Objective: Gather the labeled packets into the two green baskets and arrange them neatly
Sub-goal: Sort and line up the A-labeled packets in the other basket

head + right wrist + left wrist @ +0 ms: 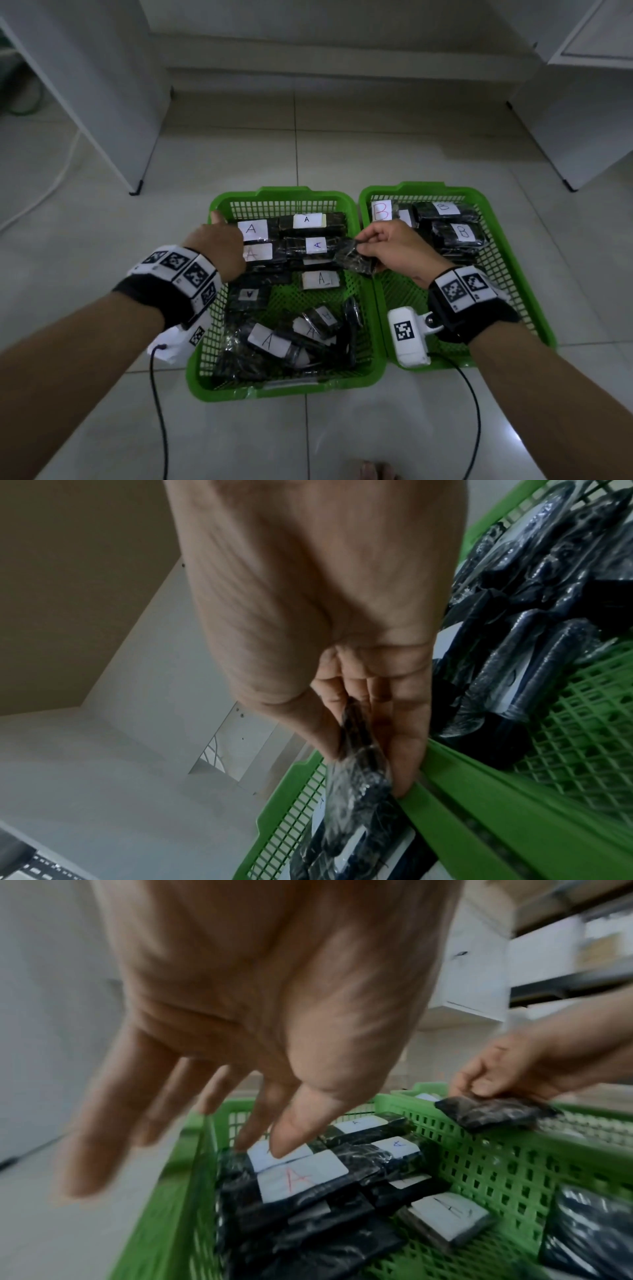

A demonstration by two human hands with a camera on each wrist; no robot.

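Two green baskets sit side by side on the tiled floor. The left basket (363,377) holds several black packets with white "A" labels (251,229), some laid in rows at the back, some piled loosely at the front (270,341). The right basket (534,308) holds "B" packets (462,233) at its back. My left hand (219,245) hovers with straight fingers (164,1104) over the back left "A" packets (301,1177). My right hand (387,245) pinches a black packet (354,258) above the rims between the baskets; the held packet (359,772) shows no label.
White cabinet legs (137,186) stand to the back left and back right (570,186). A low step (342,78) runs across behind the baskets. A white cable (51,188) trails on the floor at left. My toes (376,471) show at the bottom edge.
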